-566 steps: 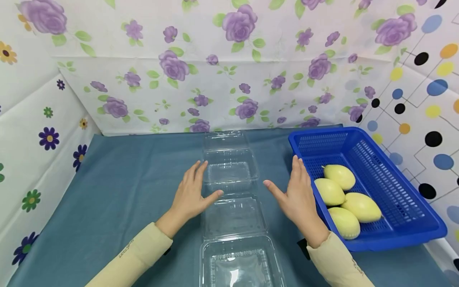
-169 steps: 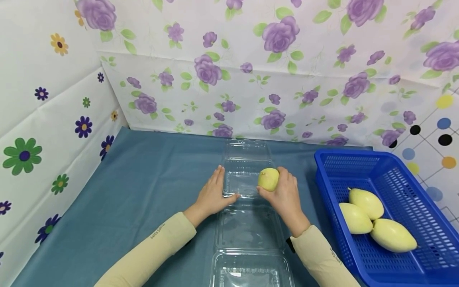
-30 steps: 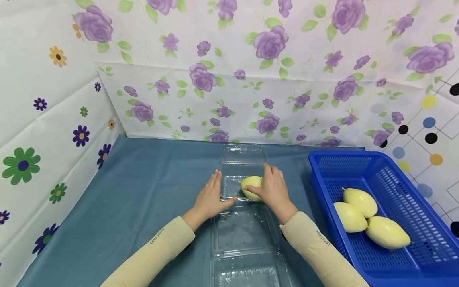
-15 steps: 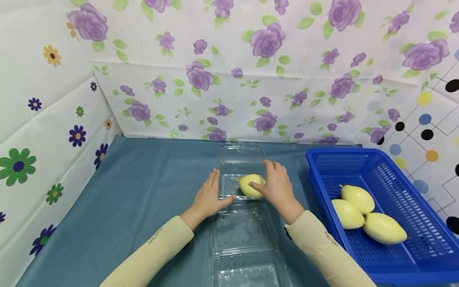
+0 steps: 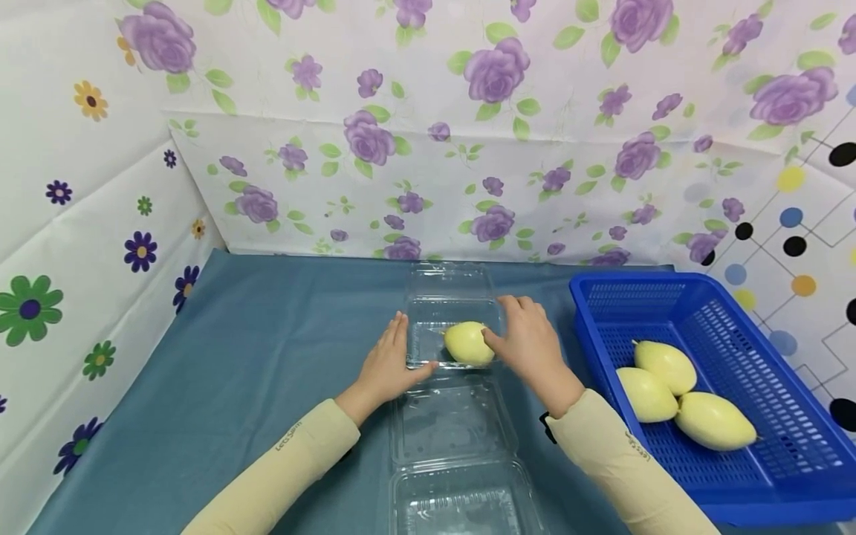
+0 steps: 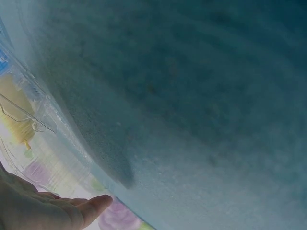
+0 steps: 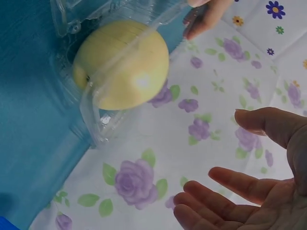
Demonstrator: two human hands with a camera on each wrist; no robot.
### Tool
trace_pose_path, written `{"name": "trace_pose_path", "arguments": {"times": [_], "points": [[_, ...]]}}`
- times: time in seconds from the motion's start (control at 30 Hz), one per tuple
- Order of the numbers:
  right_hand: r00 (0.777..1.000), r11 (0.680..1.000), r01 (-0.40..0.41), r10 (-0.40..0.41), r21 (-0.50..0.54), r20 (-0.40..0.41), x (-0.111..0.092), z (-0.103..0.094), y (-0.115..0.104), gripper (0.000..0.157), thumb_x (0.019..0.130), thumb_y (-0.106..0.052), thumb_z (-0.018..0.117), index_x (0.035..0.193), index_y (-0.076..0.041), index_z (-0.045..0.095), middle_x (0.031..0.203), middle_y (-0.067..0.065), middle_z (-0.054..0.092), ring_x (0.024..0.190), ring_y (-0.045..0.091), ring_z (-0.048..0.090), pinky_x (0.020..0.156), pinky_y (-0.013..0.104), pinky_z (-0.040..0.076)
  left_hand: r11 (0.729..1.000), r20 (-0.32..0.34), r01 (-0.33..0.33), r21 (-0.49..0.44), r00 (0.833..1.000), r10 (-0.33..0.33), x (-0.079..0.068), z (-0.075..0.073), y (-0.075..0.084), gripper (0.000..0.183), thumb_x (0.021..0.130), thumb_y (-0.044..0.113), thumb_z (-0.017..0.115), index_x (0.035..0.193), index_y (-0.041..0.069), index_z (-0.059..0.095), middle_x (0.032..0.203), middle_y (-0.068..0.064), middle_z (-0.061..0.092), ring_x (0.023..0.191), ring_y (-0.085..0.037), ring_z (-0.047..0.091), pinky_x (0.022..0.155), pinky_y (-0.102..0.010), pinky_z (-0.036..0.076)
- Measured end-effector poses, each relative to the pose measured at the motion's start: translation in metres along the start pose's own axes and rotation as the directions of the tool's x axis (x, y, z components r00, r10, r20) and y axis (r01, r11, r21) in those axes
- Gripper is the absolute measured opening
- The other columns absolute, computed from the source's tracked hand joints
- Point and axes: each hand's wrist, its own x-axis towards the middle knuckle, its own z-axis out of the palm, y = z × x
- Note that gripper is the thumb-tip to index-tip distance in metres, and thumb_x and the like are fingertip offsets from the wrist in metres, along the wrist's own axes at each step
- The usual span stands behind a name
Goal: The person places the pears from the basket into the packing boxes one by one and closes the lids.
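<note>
Lying in the container (image 5: 423, 348), 1 oval fruit (image 5: 466, 342) gleams pale yellow.

Seen from the head view, a smooth, pale yellow oval melon (image 5: 467, 343) lies on its side in the clear plastic container (image 5: 424, 343), toward that base's 4 o'clock corner, its short stem pointing about 9 o'clock. The container sits upright on the tabletop (image 5: 294, 327), its lid (image 5: 449, 281) folded back flat at 12 o'clock. The left hand (image 5: 386, 365) lies along the container's 9 o'clock side with its thumb at the near rim, while the right hand (image 5: 531, 351), fingers spread, is just beside the melon at 3 o'clock.
</note>
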Motion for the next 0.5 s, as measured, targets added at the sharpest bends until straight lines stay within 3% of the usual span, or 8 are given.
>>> {"name": "trace_pose_path", "arguments": {"times": [0.5], "points": [[1.000, 0.999, -0.029, 0.029, -0.021, 0.010, -0.008, -0.022, 0.005, 0.053, 0.086, -0.027, 0.069, 0.130, 0.000, 0.054, 0.127, 0.024, 0.054, 0.117, 0.042, 0.049, 0.086, 0.054, 0.048, 1.000, -0.004, -0.012, 0.003, 1.000, 0.012, 0.000, 0.000, -0.001, 0.102, 0.086, 0.060, 0.057, 0.152, 0.000, 0.008, 0.160, -0.016, 0.005, 0.146, -0.034, 0.013, 0.112, -0.054, 0.027]]}}
